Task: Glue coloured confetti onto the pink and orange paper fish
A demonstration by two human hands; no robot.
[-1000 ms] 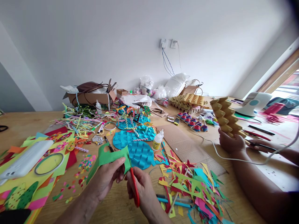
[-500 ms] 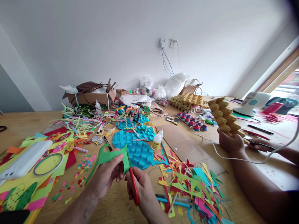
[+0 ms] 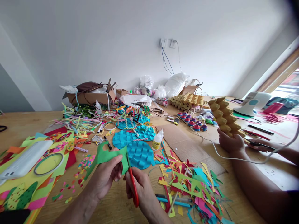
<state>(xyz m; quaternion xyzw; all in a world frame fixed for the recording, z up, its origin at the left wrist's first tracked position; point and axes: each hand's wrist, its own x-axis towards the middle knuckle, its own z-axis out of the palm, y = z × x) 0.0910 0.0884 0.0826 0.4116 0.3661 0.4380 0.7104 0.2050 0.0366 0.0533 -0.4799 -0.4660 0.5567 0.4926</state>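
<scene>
Green paper [image 3: 105, 155] with a cut-out edge is pinched between the thumb and fingers of my left hand [image 3: 108, 174]. My right hand [image 3: 140, 185] is closed around the red handles of a pair of scissors [image 3: 134, 188]. The dark blades point up and away from me, at the right edge of the green paper. Both hands are close together above the wooden table. Just beyond them lie round blue pieces of folded paper [image 3: 141, 154]. A glue bottle [image 3: 157, 140] with a yellow label stands upright to their right.
Colourful paper scraps [image 3: 191, 186] spread to my right, beside a flat cardboard sheet [image 3: 187, 146]. On the left are coloured sheets with a white glue gun-like device [image 3: 25, 158] and a tape roll [image 3: 48, 164]. At right, another person's hands hold an egg carton [image 3: 225, 116] and scissors [image 3: 259, 143].
The green paper has turned slightly in my left hand, and its hanging left strip sits a little differently. The scissors have shifted very slightly. The other person's hands look almost unchanged.
</scene>
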